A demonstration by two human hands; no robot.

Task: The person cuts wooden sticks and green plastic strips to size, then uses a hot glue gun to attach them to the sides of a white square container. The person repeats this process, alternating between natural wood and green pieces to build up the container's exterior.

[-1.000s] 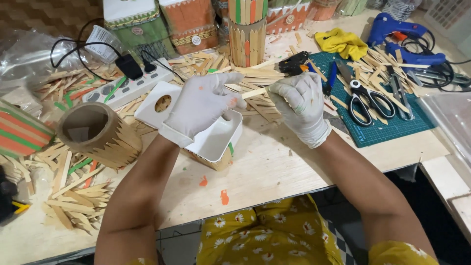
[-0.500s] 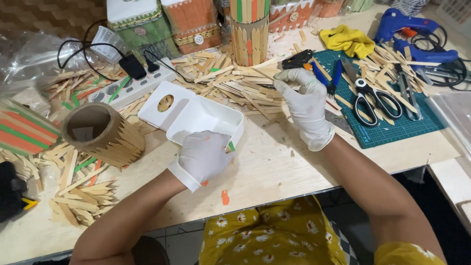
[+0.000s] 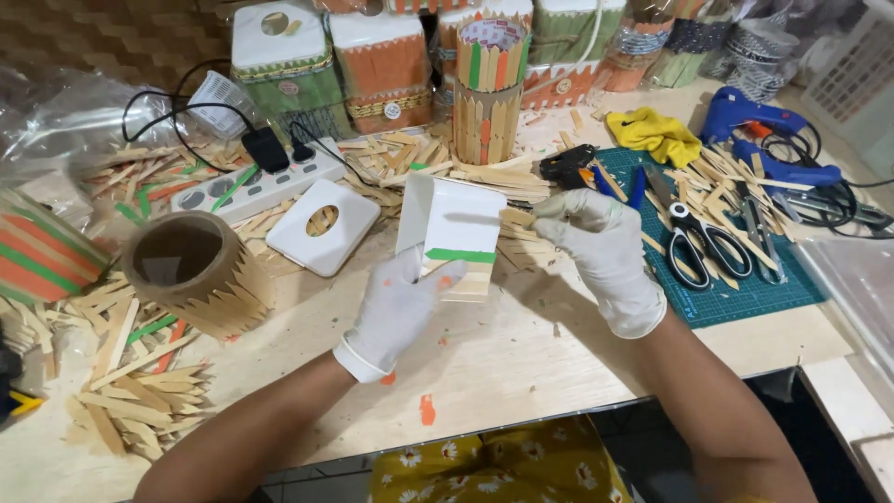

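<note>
Overhead, head view only: left hand (image 3: 396, 312) gloved white, fingers curled around the lower edge of a white box (image 3: 453, 235), thumb pressed against the green stick (image 3: 461, 255) glued across its side. Box lifted off the table (image 3: 521, 363) and tilted, open mouth turned away, plain wooden sticks lined up just below the green one, right at the thumb tip. Right hand (image 3: 601, 247) also gloved, fingertips bunched together and pinching a single wooden stick (image 3: 519, 218) whose free end touches the box's upper right corner. Beyond the left fingers, a white lid (image 3: 321, 226) with an oval hole, flat on the table beside a power strip (image 3: 264, 184). Further to the left of that hand, a cardboard tube (image 3: 191, 270) ringed with pointed sticks. Past the right knuckles, scissors (image 3: 703, 240) on a green cutting mat (image 3: 745, 293), a blue glue gun (image 3: 759, 129) behind them.
</note>
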